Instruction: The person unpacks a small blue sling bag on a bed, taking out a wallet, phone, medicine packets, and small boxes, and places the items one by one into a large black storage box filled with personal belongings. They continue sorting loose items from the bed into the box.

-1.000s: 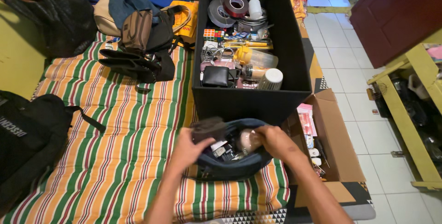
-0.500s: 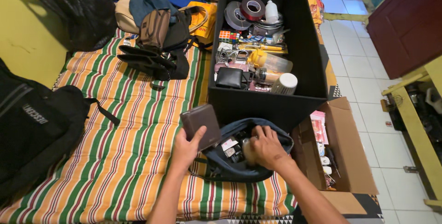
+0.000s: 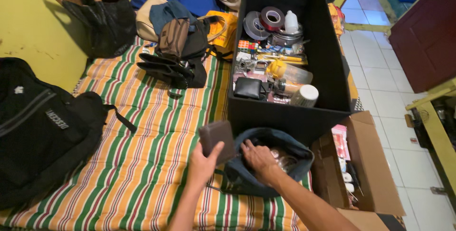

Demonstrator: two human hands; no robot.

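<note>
My left hand (image 3: 203, 164) holds a small dark brown wallet (image 3: 217, 139) lifted just left of an open dark blue pouch (image 3: 247, 178) that lies on the striped mattress (image 3: 142, 164). My right hand (image 3: 258, 160) reaches into the pouch's opening, fingers among small items inside; what it touches is hidden. Behind the pouch stands a tall black fabric box (image 3: 332, 69) filled with tape rolls, bottles, a puzzle cube and a black wallet.
A black backpack (image 3: 38, 126) lies at the left. A pile of bags and caps (image 3: 180, 45) sits at the back, with a black tote (image 3: 102, 19) by the yellow wall. An open cardboard box (image 3: 370, 164) with small items stands on the tiled floor at right.
My left hand has lifted the brown wallet out of the pouch and moved it left. My right hand has shifted left inside the pouch. The view has tilted slightly.
</note>
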